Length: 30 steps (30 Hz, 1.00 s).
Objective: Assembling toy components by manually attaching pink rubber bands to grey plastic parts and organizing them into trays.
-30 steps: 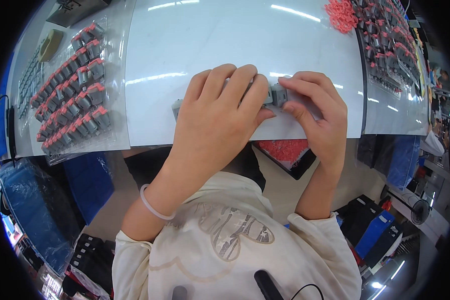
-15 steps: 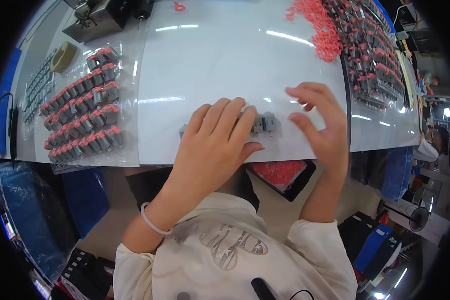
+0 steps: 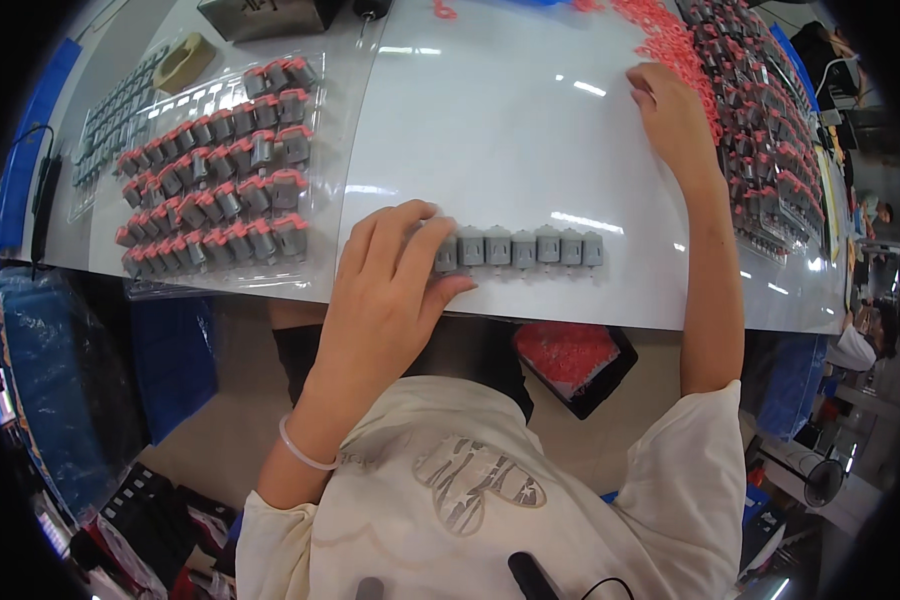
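Observation:
Several small grey motors [image 3: 525, 248] stand side by side in a row near the table's front edge. My left hand [image 3: 385, 275] is closed round the left end of the row, thumb on the near side and fingers on the far side; its palm and fingers hide the motors there. My right hand [image 3: 670, 115] is stretched forward beside a heap of loose pink plastic clips [image 3: 665, 35]. Its fingers are bent with a small gap to the thumb, and I see nothing between them.
On the left, a clear plastic tray [image 3: 315, 165] holds rows of motors with pink clips. A tape roll [image 3: 184, 64] and a metal fixture [image 3: 270, 15] lie behind it. More clipped motors [image 3: 760, 120] crowd the right side. Below the table edge sits a black box [image 3: 610, 375] of pink pieces.
My right hand has moved forward, away from the row to the pink heap. My left hand has shifted left along the row, uncovering more motors. The whole view has shifted slightly.

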Each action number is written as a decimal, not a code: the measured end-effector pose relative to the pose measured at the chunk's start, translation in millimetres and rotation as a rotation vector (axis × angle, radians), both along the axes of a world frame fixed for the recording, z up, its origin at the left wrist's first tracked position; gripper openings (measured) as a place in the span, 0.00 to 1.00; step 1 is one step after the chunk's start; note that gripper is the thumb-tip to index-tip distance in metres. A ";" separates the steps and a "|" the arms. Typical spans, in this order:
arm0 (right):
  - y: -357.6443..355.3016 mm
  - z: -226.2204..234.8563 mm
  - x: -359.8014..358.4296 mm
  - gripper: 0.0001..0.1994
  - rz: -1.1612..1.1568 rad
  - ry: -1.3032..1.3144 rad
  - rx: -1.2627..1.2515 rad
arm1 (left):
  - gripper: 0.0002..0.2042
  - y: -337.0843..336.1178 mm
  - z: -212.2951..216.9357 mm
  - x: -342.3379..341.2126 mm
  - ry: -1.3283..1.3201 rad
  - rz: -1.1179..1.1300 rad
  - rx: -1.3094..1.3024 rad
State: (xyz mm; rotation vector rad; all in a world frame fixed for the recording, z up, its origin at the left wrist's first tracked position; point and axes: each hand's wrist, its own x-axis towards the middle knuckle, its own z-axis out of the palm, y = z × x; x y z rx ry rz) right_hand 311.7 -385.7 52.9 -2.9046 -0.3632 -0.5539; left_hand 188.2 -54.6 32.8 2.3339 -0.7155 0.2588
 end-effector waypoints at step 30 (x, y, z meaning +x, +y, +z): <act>164.4 22.3 -150.7 0.10 0.334 0.111 0.968 | 0.25 22.9 6.5 -20.4 0.766 -0.144 -1.096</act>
